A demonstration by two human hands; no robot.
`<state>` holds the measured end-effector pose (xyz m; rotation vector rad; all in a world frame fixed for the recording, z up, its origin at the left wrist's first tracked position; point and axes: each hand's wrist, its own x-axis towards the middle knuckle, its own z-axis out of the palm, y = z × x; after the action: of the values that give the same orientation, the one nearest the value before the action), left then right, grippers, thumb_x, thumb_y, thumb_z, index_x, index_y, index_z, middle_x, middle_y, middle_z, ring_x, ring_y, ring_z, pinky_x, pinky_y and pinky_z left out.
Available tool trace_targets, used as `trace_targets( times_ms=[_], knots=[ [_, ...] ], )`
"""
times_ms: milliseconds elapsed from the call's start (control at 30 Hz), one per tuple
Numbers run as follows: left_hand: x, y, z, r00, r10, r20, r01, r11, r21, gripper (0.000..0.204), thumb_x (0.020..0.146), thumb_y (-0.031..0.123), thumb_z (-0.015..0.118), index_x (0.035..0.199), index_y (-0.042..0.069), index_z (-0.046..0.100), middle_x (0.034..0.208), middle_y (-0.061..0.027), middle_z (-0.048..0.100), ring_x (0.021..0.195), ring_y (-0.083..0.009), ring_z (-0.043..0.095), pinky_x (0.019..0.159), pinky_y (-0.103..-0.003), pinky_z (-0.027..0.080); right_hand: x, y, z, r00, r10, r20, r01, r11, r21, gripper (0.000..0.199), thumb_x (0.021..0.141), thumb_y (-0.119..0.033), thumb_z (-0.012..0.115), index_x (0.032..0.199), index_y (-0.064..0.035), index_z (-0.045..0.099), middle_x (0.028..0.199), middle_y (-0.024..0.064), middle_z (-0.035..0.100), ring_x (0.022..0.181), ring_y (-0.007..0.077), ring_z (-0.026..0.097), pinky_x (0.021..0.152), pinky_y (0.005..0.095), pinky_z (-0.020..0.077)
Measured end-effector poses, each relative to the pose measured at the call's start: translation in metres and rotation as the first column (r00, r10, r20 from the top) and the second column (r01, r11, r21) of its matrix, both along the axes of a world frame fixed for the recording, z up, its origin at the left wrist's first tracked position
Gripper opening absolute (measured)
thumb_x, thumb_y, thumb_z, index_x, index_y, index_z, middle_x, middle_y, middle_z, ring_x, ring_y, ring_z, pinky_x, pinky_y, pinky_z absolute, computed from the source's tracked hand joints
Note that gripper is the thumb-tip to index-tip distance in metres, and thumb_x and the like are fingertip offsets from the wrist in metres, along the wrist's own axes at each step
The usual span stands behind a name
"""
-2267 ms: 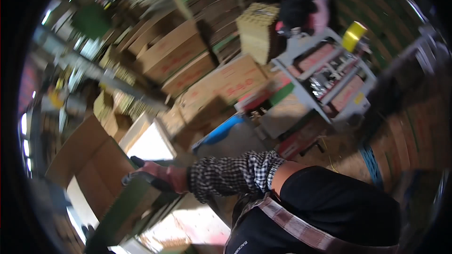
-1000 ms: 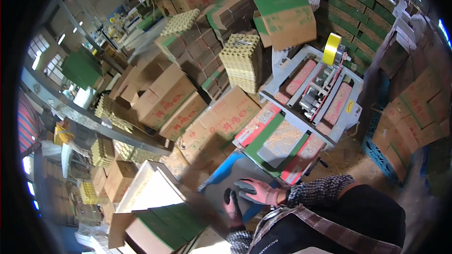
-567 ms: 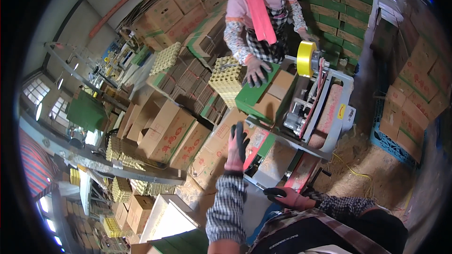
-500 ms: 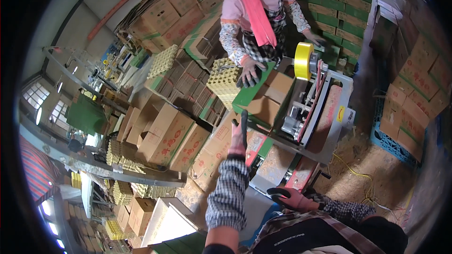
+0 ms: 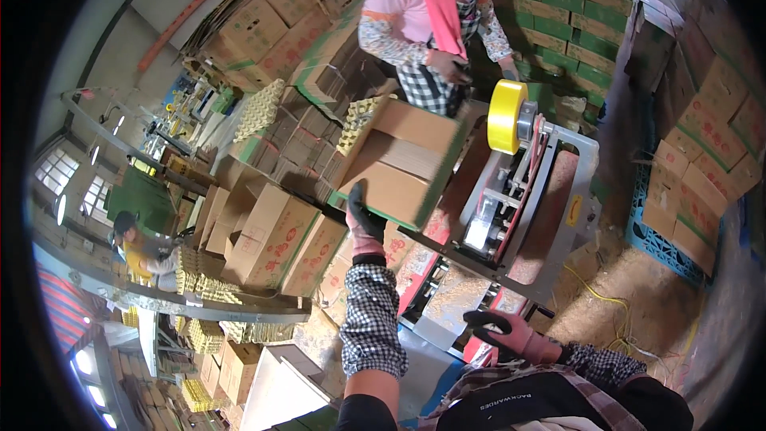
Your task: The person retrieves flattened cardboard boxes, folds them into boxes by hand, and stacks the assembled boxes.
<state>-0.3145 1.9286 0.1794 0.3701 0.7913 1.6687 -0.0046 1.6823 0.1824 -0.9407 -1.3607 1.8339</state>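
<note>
My left hand (image 5: 365, 222), in a dark-palmed pink glove, grips the near edge of an open cardboard box (image 5: 391, 207) with green outer sides. Tilted toward me, the box shows its brown inside and flaps; it lies at the left side of a tape sealing machine (image 5: 574, 215). A big yellow tape roll (image 5: 507, 116) is mounted on that machine. My right hand (image 5: 515, 335), gloved alike, hovers low by the machine's near end, fingers bent but apart, nothing in them. Across the box a co-worker's gloved hand (image 5: 449, 66) is held before a checked apron.
Yellow egg trays (image 5: 355, 124) stand behind the box. Brown cartons (image 5: 271, 231) crowd the left, and a metal rail (image 5: 239, 307) crosses there. At right, cartons rest by a blue plastic crate (image 5: 662, 247); a yellow cord (image 5: 614, 311) lies on the floor.
The box has shifted left from the machine and tipped toward me. My left hand has moved left from pointing up to gripping its edge. The co-worker's hand has come off the box.
</note>
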Motion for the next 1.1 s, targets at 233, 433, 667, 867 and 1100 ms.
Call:
trace_targets(
  times_ms=[233,433,667,867,1100],
  knots=[
    [-0.075,-0.168,0.026,0.951,0.309,-0.007,-0.307,0.946,0.101,0.049,0.093,0.035,0.050,0.131,0.004,0.044,0.126,-0.0101,0.052,0.113,-0.0223,0.051,0.099,-0.037,0.042,-0.024,0.048,0.012,0.931,-0.165,-0.325,0.227,0.961,0.161,0.060,0.085,-0.016,0.065,0.137,-0.0016,0.037,0.126,0.0114,0.054,0.115,0.0166,0.052,0.098,0.0296,0.0411],
    [-0.121,-0.394,0.041,0.883,0.345,-0.317,-0.337,0.938,0.084,0.051,0.094,0.040,0.041,0.127,0.001,0.048,0.124,-0.0111,0.054,0.115,-0.0228,0.051,0.100,-0.037,0.040,-0.126,0.021,0.034,0.753,-0.025,-0.657,-0.306,0.871,-0.384,0.052,0.098,-0.040,0.041,0.139,-0.0101,0.036,0.135,0.0063,0.046,0.118,0.0205,0.049,0.099,0.0397,0.0406],
    [-0.111,-0.583,-0.063,0.655,0.355,-0.667,-0.600,0.781,-0.174,0.046,0.093,0.040,0.050,0.114,-0.001,0.056,0.111,-0.0047,0.058,0.104,-0.0162,0.053,0.095,-0.034,0.040,-0.155,-0.076,-0.080,0.812,0.559,-0.167,-0.563,0.826,0.022,0.048,0.099,-0.034,0.039,0.137,-0.0050,0.039,0.129,0.0080,0.052,0.118,0.0163,0.049,0.103,0.0329,0.0367],
    [-0.106,-0.646,-0.159,0.735,0.105,-0.670,-0.487,0.769,-0.414,0.045,0.101,0.027,0.037,0.134,-0.002,0.040,0.124,-0.0094,0.053,0.116,-0.0194,0.049,0.101,-0.030,0.038,-0.144,-0.120,-0.168,0.790,0.475,-0.388,-0.613,0.575,-0.542,0.046,0.098,-0.035,0.042,0.133,-0.0052,0.045,0.131,0.0101,0.052,0.117,0.0194,0.051,0.102,0.0355,0.0392],
    [-0.110,-0.539,-0.140,0.500,-0.017,-0.866,-0.428,0.864,-0.264,0.038,0.099,0.022,0.040,0.128,0.000,0.049,0.119,-0.0118,0.057,0.109,-0.0212,0.055,0.094,-0.032,0.045,-0.182,-0.076,-0.176,0.772,-0.172,-0.612,-0.571,0.237,-0.786,0.032,0.090,-0.023,0.055,0.119,-0.0092,0.058,0.121,0.0072,0.060,0.113,0.0213,0.054,0.100,0.0371,0.0419]
  ],
)
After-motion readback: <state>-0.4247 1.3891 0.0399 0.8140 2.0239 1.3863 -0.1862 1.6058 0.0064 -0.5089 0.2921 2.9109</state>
